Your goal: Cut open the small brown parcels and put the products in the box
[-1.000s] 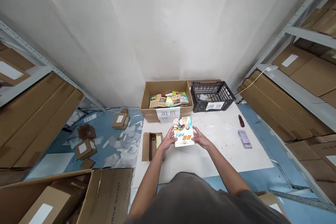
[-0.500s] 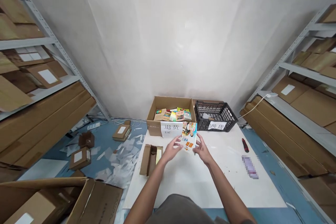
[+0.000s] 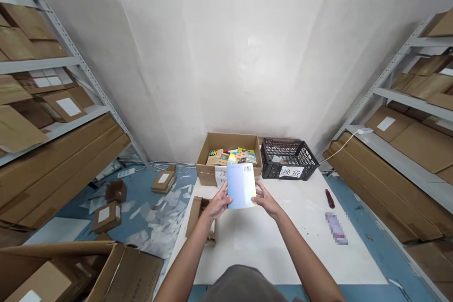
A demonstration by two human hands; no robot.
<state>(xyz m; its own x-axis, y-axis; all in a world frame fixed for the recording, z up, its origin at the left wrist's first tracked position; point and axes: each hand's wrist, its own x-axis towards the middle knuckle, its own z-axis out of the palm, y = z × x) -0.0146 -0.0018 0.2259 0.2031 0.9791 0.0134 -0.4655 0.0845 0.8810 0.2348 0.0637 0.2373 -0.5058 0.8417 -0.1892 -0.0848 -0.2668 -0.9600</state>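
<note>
Between my two hands is a book (image 3: 241,186), held up above the white table (image 3: 269,255) with its pale blue back cover and barcode toward me. My left hand (image 3: 218,202) grips its left edge, thumb on the cover. On the right edge my right hand (image 3: 264,199) pinches the lower corner. Behind the book stands a cardboard box (image 3: 205,174) with several small books and packets in it; its paper label is partly covered by the book. An opened small carton (image 3: 194,217) lies by my left forearm.
A black plastic crate (image 3: 272,170) with a paper label stands right of the box. A red and black box cutter (image 3: 330,198) and a blurred purple item (image 3: 336,229) lie at the table's right. Shelves (image 3: 94,113) flank both sides; paper scraps (image 3: 155,226) litter the floor.
The book was showing its colourful front cover and now shows its back. My left hand, loose from it half a second ago, grips it again. The view has tilted up since the first frame.
</note>
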